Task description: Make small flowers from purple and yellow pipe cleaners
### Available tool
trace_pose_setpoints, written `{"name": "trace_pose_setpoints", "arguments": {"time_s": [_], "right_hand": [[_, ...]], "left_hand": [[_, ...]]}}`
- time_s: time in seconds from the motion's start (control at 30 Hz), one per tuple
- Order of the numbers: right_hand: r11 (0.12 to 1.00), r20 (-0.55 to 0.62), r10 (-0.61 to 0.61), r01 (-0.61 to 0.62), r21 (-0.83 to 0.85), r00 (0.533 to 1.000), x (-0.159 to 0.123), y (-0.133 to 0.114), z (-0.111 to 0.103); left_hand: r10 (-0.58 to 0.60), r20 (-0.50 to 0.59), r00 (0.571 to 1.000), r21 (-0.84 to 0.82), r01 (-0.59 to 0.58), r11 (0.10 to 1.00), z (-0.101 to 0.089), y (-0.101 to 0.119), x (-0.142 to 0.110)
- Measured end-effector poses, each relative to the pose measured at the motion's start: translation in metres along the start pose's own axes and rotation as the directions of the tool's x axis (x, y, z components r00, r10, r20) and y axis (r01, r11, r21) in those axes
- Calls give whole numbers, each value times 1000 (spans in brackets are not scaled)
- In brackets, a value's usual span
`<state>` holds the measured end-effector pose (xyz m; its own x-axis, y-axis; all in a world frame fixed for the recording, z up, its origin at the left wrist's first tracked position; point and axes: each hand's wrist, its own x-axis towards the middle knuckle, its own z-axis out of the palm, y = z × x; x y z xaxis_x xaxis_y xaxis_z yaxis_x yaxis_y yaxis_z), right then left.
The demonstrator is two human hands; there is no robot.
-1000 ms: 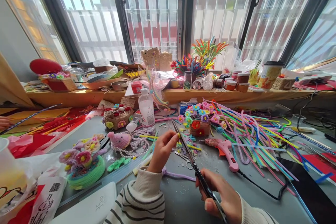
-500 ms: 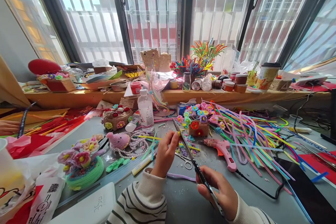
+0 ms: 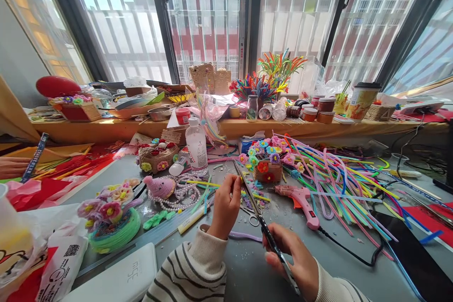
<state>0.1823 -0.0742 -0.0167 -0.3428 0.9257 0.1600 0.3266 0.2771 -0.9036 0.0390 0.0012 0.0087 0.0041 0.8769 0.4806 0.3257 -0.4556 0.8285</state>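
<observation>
The right hand wraps its fingers round the long dark tool above the bench — low, apparently leaving its far end free. Beside it, the left hand pinches its fingers together — anything between them hidden.

Strong daylight comes through the windows behind the water bottle, washing the panes nearly white at its upper left, while the grey table before it looks dimmer and the window frames far on both its sides lean from wide-angle distortion.
</observation>
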Motion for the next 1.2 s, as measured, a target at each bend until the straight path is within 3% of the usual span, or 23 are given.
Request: {"name": "trace_pose_setpoints", "arguments": {"time_s": [0.17, 0.33, 0.77, 0.97, 1.2], "right_hand": [[990, 91, -1, -12, 143, 996, 0, 4, -1], [984, 110, 6, -25, 174, 994, 0, 8, -2], [988, 154, -30, 6, 152, 988, 0, 4, 0], [987, 177, -32, 4, 159, 984, -1, 5, 1], [985, 115, 14, -34, 170, 993, 1, 6, 1]], "left_hand": [[-4, 62, 998, -40, 6, 999, -5, 4, 2], [28, 99, 995, -4, -28, 1000, -6, 4, 3], [170, -61, 984, 360, -137, 923, -1, 4, 0], [203, -81, 976, 396, -155, 905, -3, 4, 0], [200, -76, 977, 385, -156, 910, -3, 2, 2]]}}
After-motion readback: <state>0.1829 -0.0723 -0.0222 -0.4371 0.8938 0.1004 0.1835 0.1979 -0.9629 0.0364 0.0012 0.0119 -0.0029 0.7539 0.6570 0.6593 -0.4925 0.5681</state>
